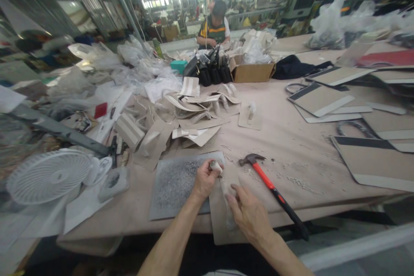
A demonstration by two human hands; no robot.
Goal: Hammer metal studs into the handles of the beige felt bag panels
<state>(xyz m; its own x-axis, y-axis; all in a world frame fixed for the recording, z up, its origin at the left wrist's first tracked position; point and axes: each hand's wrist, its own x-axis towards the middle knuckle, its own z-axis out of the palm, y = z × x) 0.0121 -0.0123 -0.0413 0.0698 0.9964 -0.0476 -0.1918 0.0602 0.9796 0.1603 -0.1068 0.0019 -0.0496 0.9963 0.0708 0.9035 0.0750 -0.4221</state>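
My left hand (pixel 205 177) is closed around a small white, rounded piece (pixel 216 167), pinched between thumb and fingers at the top end of a beige panel (pixel 218 220). The piece looks like the wrapped end of a strap, but I cannot tell for sure. My right hand (pixel 250 211) rests on the panel's right side, thumb and forefinger apart, touching a plastic-wrapped strip (pixel 229 211) that runs down it. Under the panel's left edge lies a grey speckled slab (pixel 181 185). To the right is a claw hammer (pixel 267 179) with a red and black handle.
Small white bits (pixel 300 183) are scattered beyond the hammer. Beige panels with handles (pixel 200 108) pile up ahead; flat bag panels (pixel 371 159) are stacked at right. A white fan (pixel 48 177) stands left. Farther off are a cardboard box (pixel 254 73), black bags (pixel 210 71) and a seated person (pixel 213 30).
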